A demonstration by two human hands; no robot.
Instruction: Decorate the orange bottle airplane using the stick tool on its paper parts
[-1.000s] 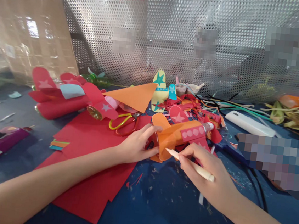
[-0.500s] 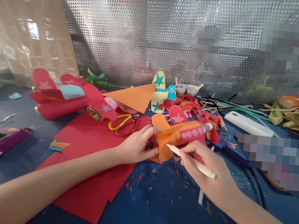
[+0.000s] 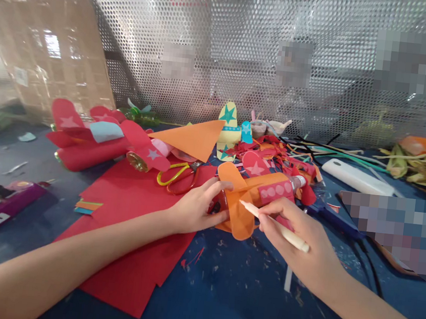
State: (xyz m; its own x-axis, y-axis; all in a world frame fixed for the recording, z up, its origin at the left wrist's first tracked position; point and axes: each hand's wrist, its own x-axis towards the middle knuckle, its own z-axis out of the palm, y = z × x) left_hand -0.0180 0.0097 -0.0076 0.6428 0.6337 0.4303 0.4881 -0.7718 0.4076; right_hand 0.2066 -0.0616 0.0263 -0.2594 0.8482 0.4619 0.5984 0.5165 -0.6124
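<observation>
A toy plane point(image 3: 276, 190), built on a bottle wrapped in orange and red paper, lies on its side in front of me. My left hand point(image 3: 202, 204) is closed around its near end, thumb below and fingers above. An orange paper strip with rounded ends point(image 3: 239, 208) crosses the plane there like a tail. Pinched in my right hand point(image 3: 293, 229) is a slim cream-coloured pen point(image 3: 290, 237), its pointed tip at the middle of the strip. I cannot tell whether the tip presses on the paper. Scissors point(image 3: 178, 176) with yellow and red handles lie beyond my left hand.
Red paper sheets point(image 3: 126, 262) lie under my left forearm. Behind are red paper planes point(image 3: 92, 149), a yellow plane point(image 3: 227, 135) and red scraps point(image 3: 271, 148). To the right lies a dark blue corded tool point(image 3: 334, 220); at left, a purple power strip point(image 3: 13, 209).
The near half of the orange strip, bent and curled before, now lies flatter and reaches lower. The pen tip sits slightly higher, against its middle. My left hand keeps its grip.
</observation>
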